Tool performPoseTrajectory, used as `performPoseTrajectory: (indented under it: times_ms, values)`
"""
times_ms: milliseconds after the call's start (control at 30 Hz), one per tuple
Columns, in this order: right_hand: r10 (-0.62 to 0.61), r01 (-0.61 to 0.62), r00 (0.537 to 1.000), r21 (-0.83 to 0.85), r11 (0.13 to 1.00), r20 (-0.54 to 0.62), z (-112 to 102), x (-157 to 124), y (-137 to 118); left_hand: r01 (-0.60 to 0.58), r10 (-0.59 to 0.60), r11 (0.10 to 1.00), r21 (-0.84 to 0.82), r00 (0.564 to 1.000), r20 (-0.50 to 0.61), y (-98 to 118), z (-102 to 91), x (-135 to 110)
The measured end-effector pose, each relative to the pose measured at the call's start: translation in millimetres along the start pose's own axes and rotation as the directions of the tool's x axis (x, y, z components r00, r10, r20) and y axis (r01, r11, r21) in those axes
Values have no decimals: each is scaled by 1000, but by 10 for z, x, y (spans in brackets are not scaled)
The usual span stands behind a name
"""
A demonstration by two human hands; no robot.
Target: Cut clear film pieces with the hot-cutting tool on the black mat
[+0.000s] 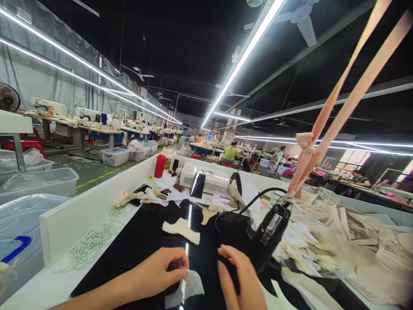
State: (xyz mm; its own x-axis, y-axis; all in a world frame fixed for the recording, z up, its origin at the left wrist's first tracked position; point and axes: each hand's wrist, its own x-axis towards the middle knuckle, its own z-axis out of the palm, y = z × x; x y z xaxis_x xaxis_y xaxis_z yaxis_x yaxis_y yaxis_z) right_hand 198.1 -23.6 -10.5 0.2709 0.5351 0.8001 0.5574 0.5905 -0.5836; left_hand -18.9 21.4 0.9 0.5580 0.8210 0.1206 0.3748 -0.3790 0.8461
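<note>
My left hand (163,271) pinches a small, thin whitish piece (190,287) at its top edge; I cannot tell whether it is cloth or paper. It hangs over a glossy black work surface (135,245). To its right, my right hand (240,275) has thumb and fingers apart, with nothing visible between them. A cream cut fabric piece (182,230) lies flat just beyond the hands. Near the right hand is a black corded tool (272,230) with a metal plate, below knotted pink straps (308,150).
Beige fabric pieces (371,241) are heaped at right. Pale green cord (100,234) lies tangled along the low white side wall (97,202). At the back are a white vented machine (213,178), a phone (198,185) and a red thread spool (159,166). People sit working farther off.
</note>
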Motion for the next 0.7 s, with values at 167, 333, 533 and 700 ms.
performPoseTrajectory:
  times_ms: [167, 333, 533, 700]
  values:
    - [194, -229, 927, 74, 971, 320, 262, -270, 11, 1, 0, 993, -120, 1000, 8, 133, -78, -29]
    - [242, -319, 827, 70, 945, 507, 252, -212, -21, 19, -19, 974, -226, 1000, 0, 84, -161, -14]
    - [240, -324, 810, 69, 943, 536, 257, -95, -1, 104, -133, 896, -431, 990, -38, -122, -127, 81]
    - [235, -313, 841, 84, 946, 487, 342, -84, 116, 128, -175, 889, -439, 982, -69, -207, -85, 126]
